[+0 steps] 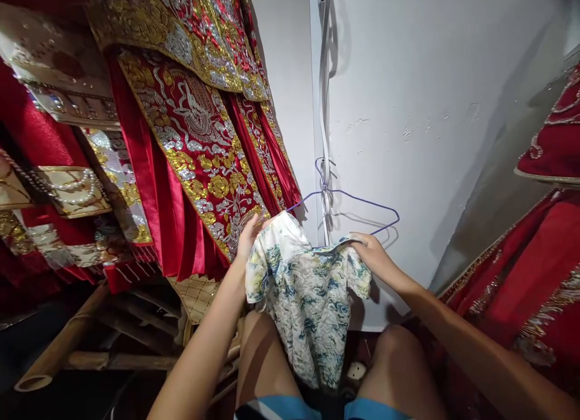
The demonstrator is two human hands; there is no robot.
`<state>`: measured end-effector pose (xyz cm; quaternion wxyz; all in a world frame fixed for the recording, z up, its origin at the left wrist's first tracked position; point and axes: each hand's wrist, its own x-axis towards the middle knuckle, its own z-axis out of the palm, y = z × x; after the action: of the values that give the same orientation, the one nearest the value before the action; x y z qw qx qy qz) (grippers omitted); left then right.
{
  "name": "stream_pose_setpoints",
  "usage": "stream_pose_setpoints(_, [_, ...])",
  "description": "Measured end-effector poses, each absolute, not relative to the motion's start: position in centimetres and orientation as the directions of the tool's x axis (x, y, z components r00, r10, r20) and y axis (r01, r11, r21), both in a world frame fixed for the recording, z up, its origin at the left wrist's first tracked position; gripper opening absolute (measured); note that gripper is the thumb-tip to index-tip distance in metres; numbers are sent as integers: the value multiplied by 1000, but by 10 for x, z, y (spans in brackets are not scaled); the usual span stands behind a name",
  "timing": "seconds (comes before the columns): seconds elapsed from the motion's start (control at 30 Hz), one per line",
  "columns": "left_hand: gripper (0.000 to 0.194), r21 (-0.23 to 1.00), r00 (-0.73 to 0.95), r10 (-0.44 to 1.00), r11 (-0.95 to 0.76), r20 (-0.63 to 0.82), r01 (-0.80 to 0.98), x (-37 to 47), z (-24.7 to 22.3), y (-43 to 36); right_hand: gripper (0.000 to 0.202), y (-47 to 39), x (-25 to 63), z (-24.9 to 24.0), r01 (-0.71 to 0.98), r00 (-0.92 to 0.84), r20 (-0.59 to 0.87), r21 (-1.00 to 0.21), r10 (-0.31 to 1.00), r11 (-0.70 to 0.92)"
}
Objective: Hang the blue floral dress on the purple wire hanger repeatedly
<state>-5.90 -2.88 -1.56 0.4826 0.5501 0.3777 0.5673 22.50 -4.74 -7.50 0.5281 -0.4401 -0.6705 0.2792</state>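
Left fingers [254,232] and right fingers [361,243] grasp the patterned shirt [312,287] at its shoulders; the purple hanger [362,197] extends above and between them.

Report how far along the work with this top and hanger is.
Apparently done: the purple wire hanger's left end is hidden at the white, blue-green-patterned short-sleeved top. In hand: left hand and right hand grip its shoulders. Probably remaining: the hanger's right end, bare outside.
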Motion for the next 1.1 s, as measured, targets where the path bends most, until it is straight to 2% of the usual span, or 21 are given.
stream_pose_setpoints(0.1, [37, 904, 235, 908, -391, 348, 172, -70, 7, -34, 19, -48, 213, -74, 261, -75, 469, -842, 880, 471])
stream_pose_setpoints(0.2, [34, 624, 309, 813, -579, 494, 524, -70, 23, -33, 20, -53, 210, -65, 254, -146, 438, -850, 887, 461])
stream_pose_setpoints(0.27, [32, 470, 322, 777, -597, 541, 650, -66, 28, -31, 19, -57, 218, -58, 291, -162, 434, -837, 886, 463])
stream_pose_setpoints(0.33, [28, 405, 329, 767, -590, 550, 699, -62, 29, -31, 30, -59, 234, -52, 343, -92, 443, -827, 892, 446])
stream_pose_setpoints(0.47, [28, 403, 325, 773, -581, 545, 707, -56, 25, -36, 88, -49, 279, -45, 424, 142, 502, -810, 853, 405])
stream_pose_setpoints(0.53, [30, 428, 316, 786, -571, 532, 701, -54, 23, -38, 97, -36, 301, -45, 512, 180, 487, -788, 855, 342])
stream_pose_setpoints(0.63, [33, 463, 311, 795, -569, 521, 680, -50, 19, -39, 91, -15, 321, -47, 615, 163, 427, -749, 890, 247])
stream_pose_setpoints(0.77, [36, 502, 305, 794, -579, 526, 643, -48, 12, -36, 84, 5, 327, -52, 620, 137, 386, -751, 912, 225])
stream_pose_setpoints(0.97, [41, 530, 316, 808, -572, 498, 626, -50, 16, -33, 101, 13, 326, -57, 528, 2, 308, -808, 951, 261])
stream_pose_setpoints(1.03, [42, 528, 333, 813, -569, 478, 631, -50, 20, -34, 95, 14, 326, -55, 545, -27, 313, -792, 949, 276])
stream_pose_setpoints(1.1, [42, 510, 348, 813, -569, 467, 644, -50, 24, -35, 79, 15, 325, -51, 573, -38, 363, -755, 931, 318])
